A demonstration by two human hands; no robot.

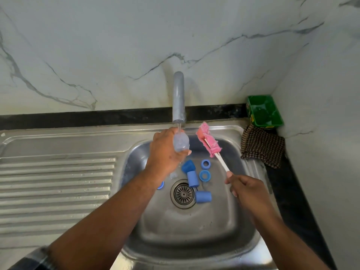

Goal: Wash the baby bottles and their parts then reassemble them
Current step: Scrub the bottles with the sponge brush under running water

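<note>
The left hand (166, 151), reaching up from the lower left of the frame, is wrapped around a clear baby bottle (181, 142), fingers curled behind it and the thumb across its lower edge. The right hand (246, 189), coming in from the lower right, is closed on the white handle of a bottle brush (209, 142), gripping it at the low end so the stick slants up and left to the pink sponge head. The sponge head sits just beside the bottle, to its right, not touching it.

Below the hands, in the steel sink (194, 240), the blue parts lie loose around the drain (183, 193). One blue cap (203, 196) lies on its side just right of the drain, a second cap (192, 178) lies above the drain, and a third cap (188, 166) is tipped beside the left wrist. Two blue rings (205, 175) sit one above the other to the right of the caps, and another blue piece (161, 185) peeks out from under the left forearm.

Higher in the frame, the bottle is under the grey tap (178, 96), and a thin stream of water (179, 127) runs onto its top. At the upper right of the sink rim lies a brown checked cloth (263, 146), and behind it in the corner stands a green tub (264, 111) against the marble wall (97, 45).
</note>
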